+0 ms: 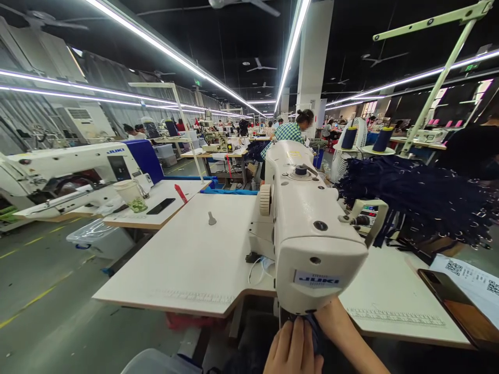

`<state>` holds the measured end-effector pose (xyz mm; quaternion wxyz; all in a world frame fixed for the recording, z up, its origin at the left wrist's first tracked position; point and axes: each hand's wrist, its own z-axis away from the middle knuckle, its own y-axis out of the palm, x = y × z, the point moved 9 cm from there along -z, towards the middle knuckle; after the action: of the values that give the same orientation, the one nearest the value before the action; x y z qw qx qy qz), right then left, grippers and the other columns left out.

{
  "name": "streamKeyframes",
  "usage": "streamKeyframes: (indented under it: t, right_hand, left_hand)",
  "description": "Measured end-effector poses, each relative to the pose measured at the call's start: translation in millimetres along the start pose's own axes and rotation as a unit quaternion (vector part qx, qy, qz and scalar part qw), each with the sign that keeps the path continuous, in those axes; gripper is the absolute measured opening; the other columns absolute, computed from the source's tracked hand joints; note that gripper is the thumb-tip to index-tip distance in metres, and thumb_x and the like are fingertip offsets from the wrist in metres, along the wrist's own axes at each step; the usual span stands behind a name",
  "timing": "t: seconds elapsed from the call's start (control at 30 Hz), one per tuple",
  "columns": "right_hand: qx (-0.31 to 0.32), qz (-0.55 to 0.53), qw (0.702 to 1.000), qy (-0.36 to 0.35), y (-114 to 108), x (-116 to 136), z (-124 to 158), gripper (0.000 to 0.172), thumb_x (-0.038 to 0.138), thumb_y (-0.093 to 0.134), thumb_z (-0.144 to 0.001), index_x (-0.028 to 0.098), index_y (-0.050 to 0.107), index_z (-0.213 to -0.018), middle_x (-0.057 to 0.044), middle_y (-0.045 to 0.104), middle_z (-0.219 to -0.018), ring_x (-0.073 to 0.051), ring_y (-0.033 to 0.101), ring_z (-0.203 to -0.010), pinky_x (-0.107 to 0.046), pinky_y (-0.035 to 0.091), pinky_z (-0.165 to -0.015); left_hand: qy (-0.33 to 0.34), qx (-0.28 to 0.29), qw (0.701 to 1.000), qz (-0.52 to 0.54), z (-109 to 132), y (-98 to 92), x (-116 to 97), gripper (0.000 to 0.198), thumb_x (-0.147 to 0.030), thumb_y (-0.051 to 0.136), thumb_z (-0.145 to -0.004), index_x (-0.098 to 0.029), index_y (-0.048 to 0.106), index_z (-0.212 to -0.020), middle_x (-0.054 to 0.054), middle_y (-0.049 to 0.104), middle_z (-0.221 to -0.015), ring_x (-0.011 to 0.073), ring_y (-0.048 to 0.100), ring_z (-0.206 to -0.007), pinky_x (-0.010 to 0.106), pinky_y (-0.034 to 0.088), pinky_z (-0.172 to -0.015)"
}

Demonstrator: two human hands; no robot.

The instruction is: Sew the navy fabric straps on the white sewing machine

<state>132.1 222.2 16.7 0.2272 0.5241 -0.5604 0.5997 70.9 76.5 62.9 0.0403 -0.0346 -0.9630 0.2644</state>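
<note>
A white Juki sewing machine (312, 228) stands in front of me, its head seen end-on. Below that head, my left hand (291, 348) is closed on a piece of navy fabric (316, 332), fingers side by side along its top. My right hand (326, 312) reaches in from the right, beneath the machine head. Its fingers are hidden behind the head and the fabric, so their grip does not show. The needle area is mostly covered as well.
A large heap of navy straps with metal rings (417, 192) lies right of the machine. Nearby are a phone (448, 301) and a printed sheet (471, 275). Left, a small grey metal piece (211, 218) lies on the white tabletop (175, 259). A person (290, 132) bends beyond the machine.
</note>
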Motion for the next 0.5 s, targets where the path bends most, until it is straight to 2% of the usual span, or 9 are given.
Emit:
streamKeyframes:
  t: [0.1,0.27,0.5]
  right_hand:
    - [-0.007,-0.002,1.000,-0.001,0,-2,0,0.032,0.033,0.046,-0.075,0.019,0.071,-0.090,-0.012,0.076,-0.096,-0.030,0.066,-0.089,-0.043,0.051,-0.083]
    - [-0.023,0.006,1.000,0.012,-2,-6,-1,0.029,0.034,0.047,-0.073,0.020,0.069,-0.086,-0.011,0.075,-0.086,-0.029,0.065,-0.079,-0.041,0.053,-0.072]
    - [-0.006,0.001,1.000,0.012,2,-16,-3,0.025,0.029,0.049,-0.076,0.021,0.069,-0.089,-0.011,0.075,-0.087,-0.029,0.065,-0.078,-0.039,0.053,-0.069]
  left_hand:
    - [0.001,-0.011,1.000,-0.004,1,0.8,0,0.048,-0.032,0.022,-0.104,-0.023,0.068,-0.091,-0.006,0.073,-0.086,0.0107,0.066,-0.076,0.026,0.049,-0.067]
    - [0.006,-0.006,1.000,-0.003,1,1.6,0,0.048,-0.031,0.022,-0.104,-0.023,0.068,-0.091,-0.006,0.073,-0.084,0.0103,0.066,-0.076,0.025,0.050,-0.068]
    - [0.012,-0.013,1.000,-0.009,-3,-2.6,0,0.047,-0.030,0.024,-0.104,-0.022,0.068,-0.090,-0.008,0.074,-0.084,0.0103,0.066,-0.074,0.025,0.050,-0.065]
